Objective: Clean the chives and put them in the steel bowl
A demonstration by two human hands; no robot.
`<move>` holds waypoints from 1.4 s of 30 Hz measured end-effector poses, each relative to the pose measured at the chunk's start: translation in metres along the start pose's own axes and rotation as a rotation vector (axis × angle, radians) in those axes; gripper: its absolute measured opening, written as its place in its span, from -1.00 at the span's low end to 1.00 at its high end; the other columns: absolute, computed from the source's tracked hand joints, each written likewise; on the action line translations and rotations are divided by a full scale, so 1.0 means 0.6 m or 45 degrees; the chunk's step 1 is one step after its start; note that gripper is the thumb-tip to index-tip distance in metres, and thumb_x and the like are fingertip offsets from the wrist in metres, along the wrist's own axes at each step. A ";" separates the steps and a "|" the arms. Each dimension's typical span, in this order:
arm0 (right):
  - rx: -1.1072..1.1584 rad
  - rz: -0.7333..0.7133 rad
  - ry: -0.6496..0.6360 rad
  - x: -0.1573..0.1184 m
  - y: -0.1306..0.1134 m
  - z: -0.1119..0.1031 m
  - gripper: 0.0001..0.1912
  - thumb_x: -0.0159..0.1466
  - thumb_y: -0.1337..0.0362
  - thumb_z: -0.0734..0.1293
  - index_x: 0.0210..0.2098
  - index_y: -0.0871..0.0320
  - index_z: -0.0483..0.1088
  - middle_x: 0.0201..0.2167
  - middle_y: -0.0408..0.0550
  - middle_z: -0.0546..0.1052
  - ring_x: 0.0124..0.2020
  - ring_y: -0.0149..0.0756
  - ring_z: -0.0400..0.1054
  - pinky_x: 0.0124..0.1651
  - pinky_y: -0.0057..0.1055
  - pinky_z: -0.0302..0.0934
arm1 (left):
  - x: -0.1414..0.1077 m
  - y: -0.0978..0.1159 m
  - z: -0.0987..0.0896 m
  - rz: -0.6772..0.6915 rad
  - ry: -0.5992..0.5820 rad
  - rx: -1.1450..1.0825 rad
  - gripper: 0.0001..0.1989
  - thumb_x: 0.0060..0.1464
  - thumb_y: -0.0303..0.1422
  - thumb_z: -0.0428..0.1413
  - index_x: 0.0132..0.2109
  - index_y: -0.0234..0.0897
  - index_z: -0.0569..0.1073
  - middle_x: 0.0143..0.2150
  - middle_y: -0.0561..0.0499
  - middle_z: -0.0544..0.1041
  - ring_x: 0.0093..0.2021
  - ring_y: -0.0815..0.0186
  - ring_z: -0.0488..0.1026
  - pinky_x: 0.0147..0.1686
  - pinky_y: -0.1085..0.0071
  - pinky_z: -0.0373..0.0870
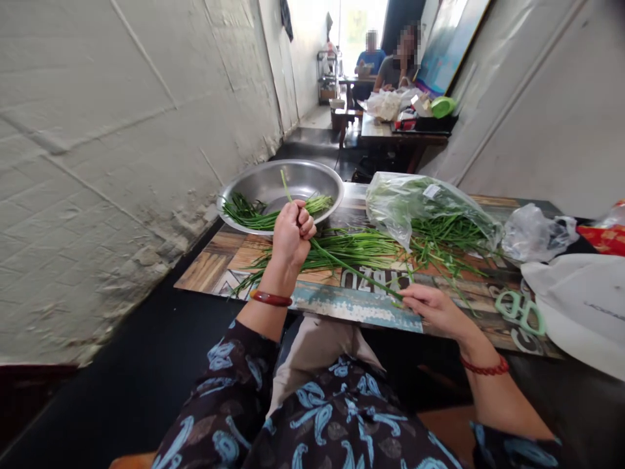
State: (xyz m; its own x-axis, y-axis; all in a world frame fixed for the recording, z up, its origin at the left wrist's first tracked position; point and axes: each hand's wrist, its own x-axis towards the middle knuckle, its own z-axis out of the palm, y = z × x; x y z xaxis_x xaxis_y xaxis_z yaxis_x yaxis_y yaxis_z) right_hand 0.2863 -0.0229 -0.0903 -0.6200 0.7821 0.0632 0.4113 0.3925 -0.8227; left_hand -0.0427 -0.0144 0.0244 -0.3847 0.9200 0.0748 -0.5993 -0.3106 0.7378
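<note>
A long green stalk stretches between my two hands above the patterned table. My left hand is closed round its upper part, near the rim of a steel basin. The stalk's pale end sticks up above that fist. My right hand pinches the other end over the table's front edge. Cut green stalks lie in the basin. Behind the held stalk, a loose pile of stalks covers the middle of the table. More greens fill a clear plastic bag at its right.
Green-handled scissors lie at the right, beside a white cap and a crumpled plastic bag. A wall runs along the left. Two people sit at tables farther back, where bags and a green item rest.
</note>
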 end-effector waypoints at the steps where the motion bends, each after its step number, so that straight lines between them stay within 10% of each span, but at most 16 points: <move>1: -0.072 -0.029 0.017 -0.004 0.005 -0.006 -0.69 0.32 0.10 0.27 -0.19 0.13 0.58 -0.34 -0.01 0.56 -0.33 -0.28 0.44 -0.24 -0.36 0.31 | -0.003 0.000 -0.001 0.010 -0.027 0.012 -0.80 0.32 -0.42 -0.04 -0.32 -0.29 0.33 -0.62 0.23 0.09 -0.73 0.57 -0.03 -0.72 0.63 -0.13; 21: -0.685 -0.073 0.604 0.009 0.008 0.001 -0.68 0.27 0.45 0.14 -0.40 0.11 0.50 -0.41 -0.05 0.54 -0.35 -0.27 0.41 -0.23 -0.37 0.22 | -0.092 0.084 -0.006 0.257 -0.253 0.452 -0.87 0.24 -0.36 0.08 -0.28 -0.27 0.47 -0.61 0.18 0.11 -0.69 0.53 -0.04 -0.71 0.59 -0.09; 26: -0.810 -0.018 0.570 0.018 0.010 -0.022 -0.67 0.35 0.31 0.18 0.00 0.07 0.51 -0.07 0.08 0.55 -0.04 -0.09 0.39 0.02 -0.19 0.23 | -0.119 0.102 -0.021 0.258 -0.357 0.943 -0.84 0.22 -0.28 0.08 -0.17 -0.21 0.51 -0.58 0.13 0.17 -0.64 0.46 0.01 -0.68 0.54 -0.09; 34: -0.696 -0.184 0.453 0.101 -0.016 0.025 -0.75 0.37 0.25 0.23 -0.15 0.11 0.55 -0.17 0.04 0.59 -0.11 -0.15 0.42 0.01 -0.23 0.24 | -0.113 -0.034 -0.069 0.143 -0.738 1.806 -0.76 0.26 -0.28 -0.03 -0.35 -0.24 0.39 -0.45 0.04 0.42 -0.43 0.32 0.32 -0.40 0.44 0.16; 42: -0.892 -0.027 0.454 0.139 -0.013 0.059 -0.86 0.31 0.24 0.32 -0.20 0.11 0.51 -0.22 0.04 0.55 -0.10 -0.12 0.37 -0.03 -0.24 0.16 | -0.112 -0.150 -0.111 0.295 -0.491 2.268 -0.78 0.30 -0.29 -0.07 -0.33 -0.21 0.33 -0.34 -0.04 0.47 -0.31 0.23 0.40 -0.34 0.37 0.14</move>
State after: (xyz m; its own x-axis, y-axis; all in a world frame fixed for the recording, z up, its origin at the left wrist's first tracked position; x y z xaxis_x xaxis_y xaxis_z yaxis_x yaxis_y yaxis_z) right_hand 0.2077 0.0218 -0.0988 -0.4294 0.8327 0.3496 0.8007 0.5301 -0.2791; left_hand -0.0096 -0.0644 -0.0917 -0.0238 0.9777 0.2084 0.9034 -0.0682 0.4234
